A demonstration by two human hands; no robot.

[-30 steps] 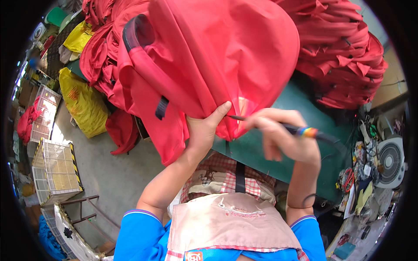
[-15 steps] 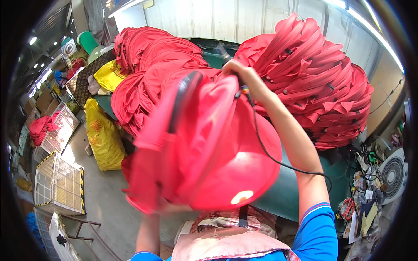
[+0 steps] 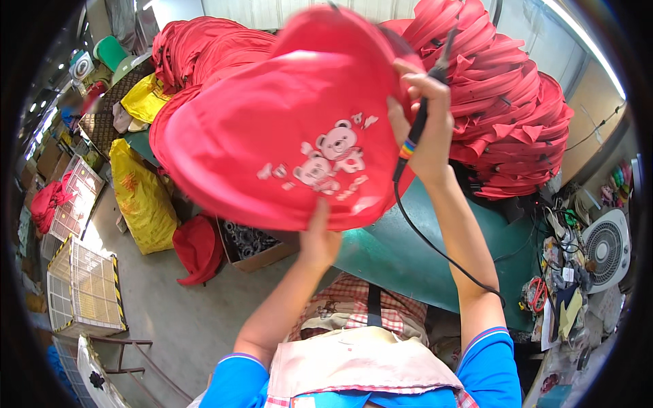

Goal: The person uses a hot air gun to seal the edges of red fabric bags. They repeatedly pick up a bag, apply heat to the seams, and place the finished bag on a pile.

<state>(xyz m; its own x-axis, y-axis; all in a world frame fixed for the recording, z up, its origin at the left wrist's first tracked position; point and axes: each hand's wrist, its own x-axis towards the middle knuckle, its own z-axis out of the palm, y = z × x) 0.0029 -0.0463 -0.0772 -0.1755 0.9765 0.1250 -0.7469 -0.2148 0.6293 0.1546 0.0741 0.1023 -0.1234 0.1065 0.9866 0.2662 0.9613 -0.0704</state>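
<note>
In front of me I hold up a red fabric cover [image 3: 245, 143] with a rounded outline, a raised rim and a pale print of two bears. My left hand [image 3: 320, 241] grips its lower edge, the thumb on the printed side and the other fingers hidden behind. At the cover's right edge is my right hand [image 3: 428, 126], its fingertips against or very near the fabric. A corded soldering iron [image 3: 422, 112] with a rainbow band is held in that same hand, tip upward. Its black cord runs down along my right forearm.
Stacked red covers [image 3: 507, 122] rise at the back right; another pile [image 3: 204, 54] lies back left. Below is a green tabletop [image 3: 422, 251]. A yellow sack [image 3: 141, 197], an open carton [image 3: 262, 258] of small parts and a wire cage [image 3: 85, 285] stand left; a fan [image 3: 605, 251] stands right.
The red cover has turned so its printed side faces me, and has moved up and left. My left hand has come into view at its lower edge. My right hand has shifted right with the soldering iron.
</note>
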